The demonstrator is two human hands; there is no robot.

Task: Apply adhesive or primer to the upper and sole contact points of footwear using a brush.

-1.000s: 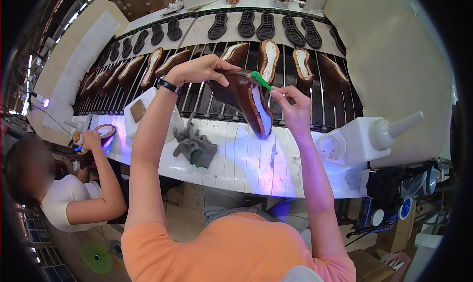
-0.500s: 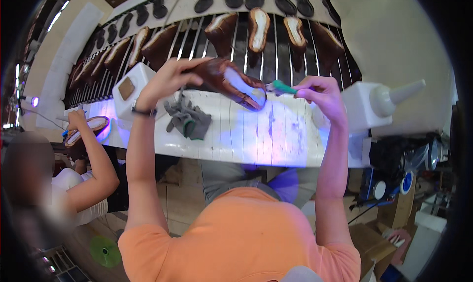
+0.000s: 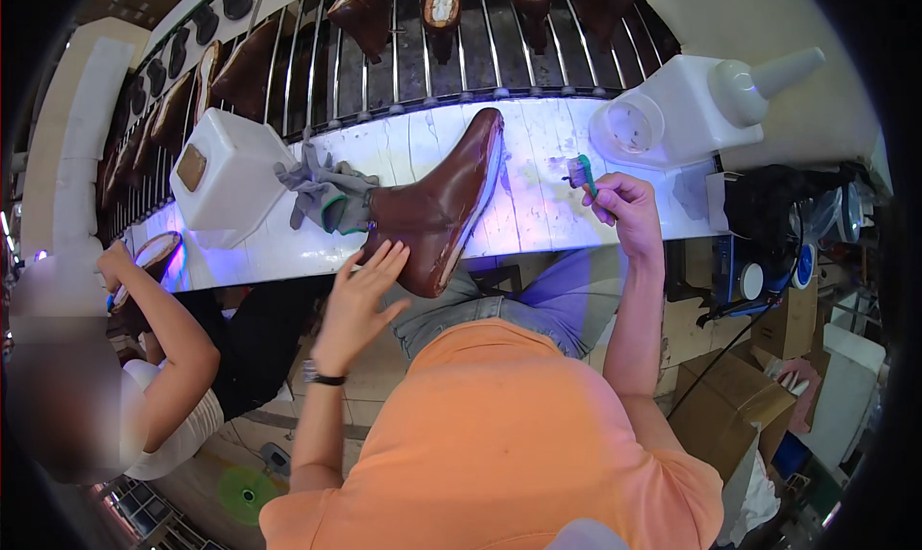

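Note:
A brown leather boot (image 3: pixel 423 219) lies on its side on the white table (image 3: pixel 557 219), its pale, unsoled bottom turned to the right and its toe pointing away from me. My left hand (image 3: pixel 363 305) rests its stretched fingers on the boot near the heel, not wrapped around it. Off to the right, my right hand (image 3: pixel 622 204) pinches a small brush (image 3: pixel 584 173) with a green handle, bristles facing left. The brush is apart from the boot. Grey gloves (image 3: pixel 327 190) lie crumpled against the top of the boot's shaft.
Beyond the table runs a rack of metal rollers (image 3: pixel 413 74) bearing several brown boots. A white bottle (image 3: pixel 226 180) stands left; a clear cup (image 3: pixel 629 127) and a white spouted bottle (image 3: pixel 696 108) stand right. At far left, a person's hand (image 3: pixel 115 267) holds another boot.
The boot has come down from my raised left hand onto the table, and that hand has shifted nearer to me with fingers spread. The brush has moved right, away from the boot.

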